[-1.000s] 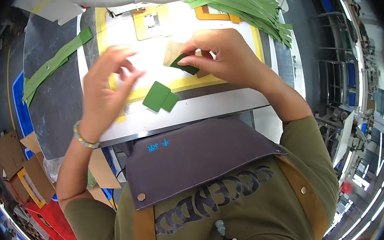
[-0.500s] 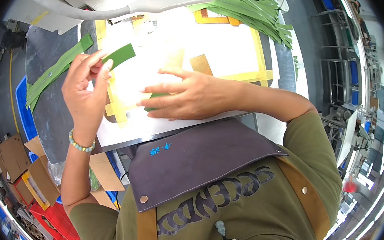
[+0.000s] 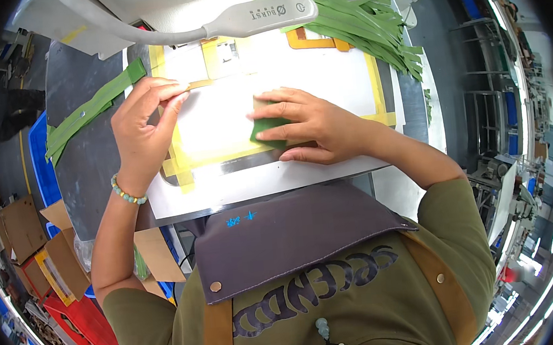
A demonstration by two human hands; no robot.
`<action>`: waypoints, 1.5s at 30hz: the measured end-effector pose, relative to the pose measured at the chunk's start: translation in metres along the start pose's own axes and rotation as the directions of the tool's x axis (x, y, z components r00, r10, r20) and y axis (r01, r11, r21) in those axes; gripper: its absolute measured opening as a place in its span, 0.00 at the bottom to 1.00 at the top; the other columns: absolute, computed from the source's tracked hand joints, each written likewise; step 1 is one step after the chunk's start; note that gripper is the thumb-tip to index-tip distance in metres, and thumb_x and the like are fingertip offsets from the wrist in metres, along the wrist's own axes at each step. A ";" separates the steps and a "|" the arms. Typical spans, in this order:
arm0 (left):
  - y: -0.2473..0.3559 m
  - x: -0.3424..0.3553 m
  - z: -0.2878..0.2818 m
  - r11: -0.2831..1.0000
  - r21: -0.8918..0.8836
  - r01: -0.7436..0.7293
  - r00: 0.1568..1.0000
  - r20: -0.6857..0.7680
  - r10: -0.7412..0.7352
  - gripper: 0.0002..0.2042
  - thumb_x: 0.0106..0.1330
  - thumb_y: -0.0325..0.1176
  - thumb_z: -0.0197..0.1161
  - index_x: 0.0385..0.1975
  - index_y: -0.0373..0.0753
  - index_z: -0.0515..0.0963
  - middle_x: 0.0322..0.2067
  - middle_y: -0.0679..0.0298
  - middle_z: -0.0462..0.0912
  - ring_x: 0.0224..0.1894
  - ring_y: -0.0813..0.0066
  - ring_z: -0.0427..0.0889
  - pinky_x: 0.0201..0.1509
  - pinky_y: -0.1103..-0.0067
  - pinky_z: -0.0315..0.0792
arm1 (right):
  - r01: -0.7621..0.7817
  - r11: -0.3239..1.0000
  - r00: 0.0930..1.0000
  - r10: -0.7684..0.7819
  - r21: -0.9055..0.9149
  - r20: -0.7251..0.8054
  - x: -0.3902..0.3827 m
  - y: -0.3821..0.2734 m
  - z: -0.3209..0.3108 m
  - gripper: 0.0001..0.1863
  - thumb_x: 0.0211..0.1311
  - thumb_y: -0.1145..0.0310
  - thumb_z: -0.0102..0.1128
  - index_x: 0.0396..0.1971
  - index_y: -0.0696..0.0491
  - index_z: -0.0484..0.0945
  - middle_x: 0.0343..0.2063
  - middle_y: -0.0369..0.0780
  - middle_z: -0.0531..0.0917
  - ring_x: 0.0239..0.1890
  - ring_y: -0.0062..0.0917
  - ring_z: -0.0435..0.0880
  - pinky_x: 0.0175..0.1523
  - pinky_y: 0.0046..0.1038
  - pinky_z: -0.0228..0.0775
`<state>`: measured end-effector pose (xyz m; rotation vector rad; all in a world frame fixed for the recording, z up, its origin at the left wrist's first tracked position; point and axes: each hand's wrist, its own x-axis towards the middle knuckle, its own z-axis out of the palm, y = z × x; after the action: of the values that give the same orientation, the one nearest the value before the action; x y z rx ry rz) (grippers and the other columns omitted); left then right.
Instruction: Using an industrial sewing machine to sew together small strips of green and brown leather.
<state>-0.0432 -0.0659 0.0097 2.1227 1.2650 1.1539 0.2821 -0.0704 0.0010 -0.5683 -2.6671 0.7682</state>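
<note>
My left hand (image 3: 150, 124) is above the left part of the white work surface (image 3: 219, 115), thumb and fingertips pinched on a thin tan strip (image 3: 201, 84) that points right. I cannot tell whether it is a flat piece seen edge-on. Nearer the middle, my right hand (image 3: 315, 126) lies palm down with its fingers spread over a green flat piece (image 3: 266, 134), which they partly cover. A small tan patch shows at that piece's far end, beside the fingertips.
A pile of green zipper strips (image 3: 355, 24) lies at the far right, by an orange-brown frame (image 3: 311, 40). More green strips (image 3: 90, 110) lie at the left. A white lamp (image 3: 263, 17) hangs over the far side. Yellow tape (image 3: 377, 85) borders the surface. Cardboard boxes (image 3: 67, 263) stand lower left.
My left hand has moved right; a narrow tan strip shows at its fingertips where a broad green piece showed before. My right hand has shifted right, and more of the green piece under it shows.
</note>
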 end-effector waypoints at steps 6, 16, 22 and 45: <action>-0.005 0.004 0.005 0.918 0.221 -0.330 0.944 0.063 0.324 0.12 0.60 0.17 0.73 0.44 0.35 0.86 0.38 0.58 0.88 0.39 0.66 0.88 0.41 0.78 0.80 | -0.141 0.930 0.966 0.053 -0.339 -0.254 0.033 0.010 -0.021 0.16 0.62 0.64 0.73 0.47 0.52 0.84 0.51 0.40 0.85 0.48 0.39 0.84 0.53 0.38 0.76; -0.021 0.014 0.011 0.741 0.348 -0.574 0.818 0.220 0.531 0.16 0.52 0.19 0.72 0.43 0.32 0.85 0.44 0.57 0.86 0.43 0.60 0.88 0.45 0.70 0.83 | -0.177 0.955 0.890 0.053 -0.237 -0.453 0.057 0.055 -0.028 0.12 0.69 0.59 0.65 0.35 0.52 0.87 0.31 0.40 0.86 0.39 0.35 0.84 0.50 0.40 0.75; -0.028 0.037 0.020 0.639 0.397 -0.659 0.746 0.237 0.622 0.14 0.54 0.21 0.70 0.42 0.30 0.84 0.45 0.57 0.87 0.44 0.60 0.87 0.46 0.70 0.83 | -0.129 0.982 0.941 0.078 -0.137 -0.331 0.054 0.066 -0.019 0.19 0.74 0.58 0.60 0.58 0.48 0.86 0.52 0.44 0.84 0.58 0.41 0.78 0.68 0.44 0.66; -0.039 0.061 0.032 0.428 0.472 -0.771 0.631 0.471 0.617 0.10 0.59 0.24 0.70 0.40 0.31 0.85 0.51 0.54 0.89 0.49 0.63 0.89 0.49 0.73 0.85 | -0.068 0.981 0.888 -0.025 -0.184 -0.459 0.054 0.068 -0.018 0.07 0.64 0.70 0.68 0.40 0.53 0.90 0.46 0.36 0.88 0.50 0.34 0.84 0.58 0.37 0.76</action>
<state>-0.0224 0.0088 -0.0082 3.4237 0.6581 0.6963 0.2616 0.0143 -0.0125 -0.7276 -2.3017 0.3192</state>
